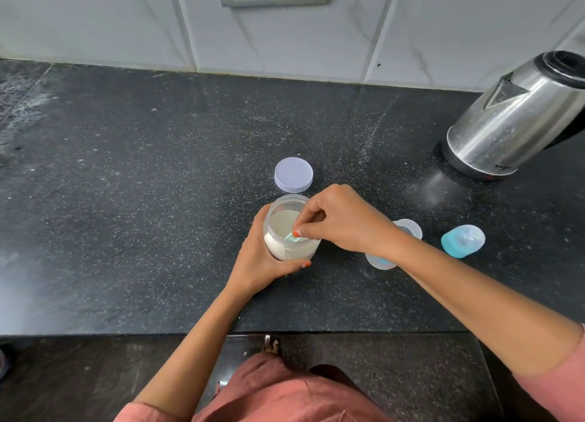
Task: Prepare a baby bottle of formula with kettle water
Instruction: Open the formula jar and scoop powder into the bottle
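Centrally, near the front edge of the dark counter (158, 168), grips a clear jar (292, 250) with the left hand (262, 263): palm against the jar's left wall, fingers curled round its near side, 1 orange-painted nail showing at the bottom. Comes in from the right with the right hand (342, 220), held over the jar's mouth with knuckles bent, thumb and forefinger pinching the handle of a pale green scoop (291, 238). Sinks the scoop's bowl into white powder at the near side of the jar; cannot tell how full.

Looks open-topped and about half filled, with powder banked higher against the near wall. Cannot tell whether resting on the counter or lifted just off it.

Just beyond the jar, apart from it, lies 1 round lid (293, 174), flat. Just right of the jar, mostly hidden behind the right wrist, shows only the clear rim and lower part of the bottle (408, 230). Further right lies a blue teat cap (462, 241) on its side. At the far right, by the tiled wall, stands 1 steel kettle (519, 117).
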A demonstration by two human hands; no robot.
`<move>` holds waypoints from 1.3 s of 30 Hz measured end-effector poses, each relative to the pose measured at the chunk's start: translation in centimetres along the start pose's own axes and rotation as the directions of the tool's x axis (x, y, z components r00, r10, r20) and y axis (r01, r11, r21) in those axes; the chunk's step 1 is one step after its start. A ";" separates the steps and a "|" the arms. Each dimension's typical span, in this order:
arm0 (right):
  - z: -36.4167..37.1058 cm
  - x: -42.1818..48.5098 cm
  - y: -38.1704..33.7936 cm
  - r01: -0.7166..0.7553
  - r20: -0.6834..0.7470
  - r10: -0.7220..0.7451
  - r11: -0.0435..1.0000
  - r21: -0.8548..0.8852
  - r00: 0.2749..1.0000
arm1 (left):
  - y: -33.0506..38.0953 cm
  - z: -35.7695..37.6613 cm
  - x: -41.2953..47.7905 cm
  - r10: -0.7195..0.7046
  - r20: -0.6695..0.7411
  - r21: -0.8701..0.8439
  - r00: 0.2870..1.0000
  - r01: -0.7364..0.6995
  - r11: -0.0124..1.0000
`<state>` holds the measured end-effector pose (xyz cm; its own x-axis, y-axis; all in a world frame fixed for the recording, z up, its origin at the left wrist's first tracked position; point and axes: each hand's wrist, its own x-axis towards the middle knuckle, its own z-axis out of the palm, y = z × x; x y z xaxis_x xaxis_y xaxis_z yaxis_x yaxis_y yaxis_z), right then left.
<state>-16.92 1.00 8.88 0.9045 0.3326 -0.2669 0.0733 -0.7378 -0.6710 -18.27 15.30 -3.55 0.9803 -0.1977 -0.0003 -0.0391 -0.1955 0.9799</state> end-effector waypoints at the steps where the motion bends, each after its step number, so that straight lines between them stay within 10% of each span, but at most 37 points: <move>1: -0.1 0.0 0.0 0.005 -0.001 -0.005 1.000 -0.005 1.000 | 0.0 0.0 0.0 0.003 0.000 -0.004 1.000 -0.003 1.000; 39: 0.2 -0.1 0.4 0.017 -0.096 -0.009 0.996 0.087 0.995 | 0.0 -0.2 0.0 0.029 0.022 0.011 0.999 -0.029 1.000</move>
<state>-17.07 0.78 8.48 0.9400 0.2812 -0.1931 0.0521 -0.6779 -0.7333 -18.26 15.52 -3.55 0.9742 -0.2246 0.0237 -0.0700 -0.2006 0.9772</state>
